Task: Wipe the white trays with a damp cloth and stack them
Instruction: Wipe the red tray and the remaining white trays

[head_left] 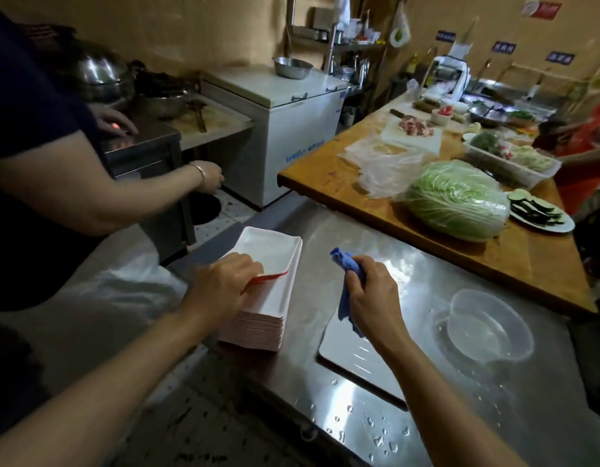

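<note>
Our left hand (221,284) grips the near edge of the top tray (268,252), fingers curled over its rim, the tray tilted up off the stack of white trays (258,326) that stands at the left edge of the steel tabletop (460,416). Our right hand (372,298) is clenched round a blue cloth (345,294), held above a single white tray (355,362) that lies flat on the tabletop just right of the stack. A clear plastic bowl (487,325) sits further right, with water drops scattered near it. Beyond, a wooden table (426,244) carries a wrapped cabbage (456,200). Another person's arm (99,193) reaches in from the left
</note>
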The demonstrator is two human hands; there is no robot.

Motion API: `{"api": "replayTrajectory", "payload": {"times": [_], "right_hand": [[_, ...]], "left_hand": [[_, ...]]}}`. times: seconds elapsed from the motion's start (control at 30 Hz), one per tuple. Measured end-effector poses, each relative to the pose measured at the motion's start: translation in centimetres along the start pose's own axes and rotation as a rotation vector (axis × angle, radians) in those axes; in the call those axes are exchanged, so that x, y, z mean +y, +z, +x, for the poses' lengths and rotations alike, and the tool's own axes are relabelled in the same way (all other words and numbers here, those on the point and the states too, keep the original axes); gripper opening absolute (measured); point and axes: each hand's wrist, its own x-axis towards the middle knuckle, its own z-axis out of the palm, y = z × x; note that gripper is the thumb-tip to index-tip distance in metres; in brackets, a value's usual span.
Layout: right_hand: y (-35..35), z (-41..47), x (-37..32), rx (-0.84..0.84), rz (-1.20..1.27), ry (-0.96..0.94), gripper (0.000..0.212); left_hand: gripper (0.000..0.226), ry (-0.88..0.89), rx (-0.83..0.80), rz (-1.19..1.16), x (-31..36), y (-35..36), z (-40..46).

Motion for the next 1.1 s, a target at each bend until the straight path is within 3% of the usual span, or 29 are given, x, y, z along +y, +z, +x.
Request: {"api": "replayTrajectory", "payload": {"times": [0.23, 0.4, 0.57, 0.87, 1.0, 1.1], "right_hand": [[1.3, -0.5, 0.0, -0.012, -0.003, 0.015, 0.022], [1.3, -0.8, 1.1, -0.005, -0.017, 0.044, 0.022], [1.6, -1.0, 1.8, -0.011, 0.018, 0.071, 0.021], [1.2, -0.6, 3.9, 0.021, 0.017, 0.123, 0.022], [0.3, -0.7, 5.8, 0.053, -0.020, 0.154, 0.021], [-0.7, -0.9, 7.5, 0.063, -0.045, 0.187, 0.022]], "left_hand": [[0.021, 0.191, -0.037, 0.161, 0.4, 1.7, -1.2], [0.011, 0.184, -0.104, 0.190, 0.2, 2.6, -2.2], [0.041, 0.119, -0.266, 0.191, -0.2, 3.5, -2.5], [0.053, 0.082, -0.340, 0.191, -1.5, 4.8, -1.6], [0.055, 0.036, -0.221, 0.167, 0.5, 5.7, -0.4], [0.036, 0.130, -0.113, 0.050, 3.9, 7.8, 0.7]]}}
